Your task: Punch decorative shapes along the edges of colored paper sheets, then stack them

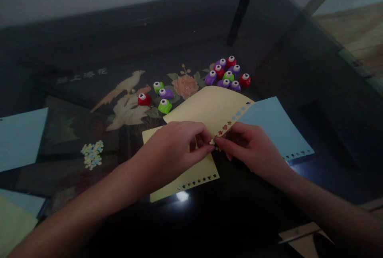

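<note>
Pinching from both sides, the left hand [173, 146] and right hand [251, 150] close their fingertips on the near corner of the upper yellow paper sheet [206, 108], which rises from between them toward the far right. Its punched edge [233, 120] runs along the right side, nearer the right hand. A lower yellow sheet [191, 178] lies flat under the left hand on the dark glass table [269, 218], with small craft punches [227, 74] well beyond.
</note>
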The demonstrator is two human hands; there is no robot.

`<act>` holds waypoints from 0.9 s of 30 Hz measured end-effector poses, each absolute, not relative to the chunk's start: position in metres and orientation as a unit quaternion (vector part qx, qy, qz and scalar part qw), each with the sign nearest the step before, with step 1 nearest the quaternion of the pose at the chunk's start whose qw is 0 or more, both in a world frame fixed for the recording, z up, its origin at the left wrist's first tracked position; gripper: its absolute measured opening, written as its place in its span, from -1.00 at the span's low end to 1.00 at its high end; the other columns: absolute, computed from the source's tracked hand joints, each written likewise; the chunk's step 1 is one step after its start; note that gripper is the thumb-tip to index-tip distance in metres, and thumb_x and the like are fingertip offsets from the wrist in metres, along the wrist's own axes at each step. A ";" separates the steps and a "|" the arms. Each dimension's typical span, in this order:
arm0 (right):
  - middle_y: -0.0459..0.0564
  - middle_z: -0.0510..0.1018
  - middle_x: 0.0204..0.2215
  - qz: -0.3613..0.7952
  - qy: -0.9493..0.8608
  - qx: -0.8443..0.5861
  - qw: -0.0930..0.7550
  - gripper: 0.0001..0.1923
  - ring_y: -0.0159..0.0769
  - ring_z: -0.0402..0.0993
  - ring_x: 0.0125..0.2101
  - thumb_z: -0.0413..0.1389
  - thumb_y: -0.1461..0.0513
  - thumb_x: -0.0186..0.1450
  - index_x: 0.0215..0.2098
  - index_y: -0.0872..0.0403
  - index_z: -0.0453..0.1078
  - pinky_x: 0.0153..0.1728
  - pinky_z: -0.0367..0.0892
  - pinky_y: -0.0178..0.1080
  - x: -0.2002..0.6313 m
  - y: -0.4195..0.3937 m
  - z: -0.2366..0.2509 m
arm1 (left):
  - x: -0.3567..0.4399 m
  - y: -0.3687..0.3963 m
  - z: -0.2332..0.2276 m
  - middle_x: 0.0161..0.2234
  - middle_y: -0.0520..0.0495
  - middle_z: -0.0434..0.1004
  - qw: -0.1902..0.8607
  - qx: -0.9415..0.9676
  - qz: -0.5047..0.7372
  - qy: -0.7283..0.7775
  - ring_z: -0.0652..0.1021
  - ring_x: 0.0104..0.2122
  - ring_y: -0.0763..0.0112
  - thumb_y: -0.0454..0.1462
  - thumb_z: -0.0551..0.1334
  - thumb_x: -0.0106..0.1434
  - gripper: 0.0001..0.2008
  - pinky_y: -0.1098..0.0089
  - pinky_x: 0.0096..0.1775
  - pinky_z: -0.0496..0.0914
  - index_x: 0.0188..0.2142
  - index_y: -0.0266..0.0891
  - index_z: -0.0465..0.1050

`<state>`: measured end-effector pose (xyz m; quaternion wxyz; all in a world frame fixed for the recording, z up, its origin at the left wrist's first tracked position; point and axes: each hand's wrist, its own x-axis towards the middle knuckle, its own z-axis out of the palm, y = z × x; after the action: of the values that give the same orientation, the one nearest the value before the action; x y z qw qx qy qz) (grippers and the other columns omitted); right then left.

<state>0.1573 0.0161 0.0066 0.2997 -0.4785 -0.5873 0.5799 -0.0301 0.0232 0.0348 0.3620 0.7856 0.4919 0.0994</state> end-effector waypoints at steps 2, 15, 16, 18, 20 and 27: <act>-0.16 0.43 -0.63 0.575 -0.592 -0.480 0.299 -0.90 -0.47 0.29 -0.64 0.18 0.24 0.18 -0.46 0.11 0.40 -0.64 0.20 -0.38 0.158 0.016 0.006 | -0.029 0.022 0.035 -0.52 0.07 0.51 0.351 0.789 0.105 0.493 0.44 -0.54 0.50 -0.28 0.24 0.19 -0.93 0.49 -0.50 0.20 -0.38 -0.19 0.51; -0.13 0.45 -0.60 0.538 -0.619 -0.487 0.301 -0.86 -0.46 0.32 -0.61 0.15 0.22 0.21 -0.47 0.12 0.38 -0.63 0.21 -0.36 0.159 0.010 0.006 | -0.023 0.014 0.033 -0.55 0.05 0.47 0.299 0.808 0.141 0.487 0.40 -0.56 0.49 -0.33 0.17 0.21 -0.89 0.46 -0.50 0.17 -0.42 -0.23 0.45; -0.13 0.46 -0.60 0.542 -0.614 -0.487 0.302 -0.86 -0.46 0.32 -0.61 0.16 0.23 0.21 -0.47 0.12 0.38 -0.63 0.21 -0.36 0.159 0.009 0.007 | -0.023 0.013 0.033 -0.55 0.06 0.46 0.300 0.808 0.144 0.486 0.40 -0.56 0.49 -0.33 0.17 0.21 -0.89 0.46 -0.50 0.17 -0.42 -0.23 0.45; -0.12 0.46 -0.59 0.553 -0.604 -0.487 0.302 -0.87 -0.45 0.32 -0.62 0.16 0.22 0.20 -0.46 0.13 0.38 -0.62 0.22 -0.36 0.159 0.009 0.007 | -0.022 0.012 0.034 -0.55 0.06 0.46 0.302 0.807 0.148 0.485 0.40 -0.55 0.50 -0.34 0.18 0.20 -0.90 0.46 -0.50 0.17 -0.43 -0.24 0.44; -0.13 0.46 -0.61 0.561 -0.597 -0.489 0.299 -0.86 -0.45 0.32 -0.62 0.16 0.22 0.20 -0.46 0.13 0.38 -0.63 0.21 -0.36 0.159 0.009 0.008 | -0.022 0.011 0.035 -0.55 0.06 0.46 0.304 0.807 0.151 0.484 0.40 -0.55 0.50 -0.34 0.18 0.20 -0.91 0.46 -0.50 0.18 -0.43 -0.24 0.44; -0.17 0.42 -0.64 0.579 -0.575 -0.494 0.301 -0.83 -0.48 0.29 -0.66 0.17 0.19 0.18 -0.49 0.12 0.35 -0.65 0.17 -0.37 0.159 0.010 0.009 | -0.019 0.012 0.034 -0.56 0.08 0.44 0.306 0.802 0.178 0.482 0.40 -0.55 0.52 -0.38 0.18 0.18 -0.91 0.48 -0.49 0.19 -0.44 -0.26 0.43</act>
<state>0.1591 0.0096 0.0091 0.3012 -0.4940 -0.5746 0.5789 -0.0188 0.0117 0.0341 0.3057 0.8017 0.4818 0.1781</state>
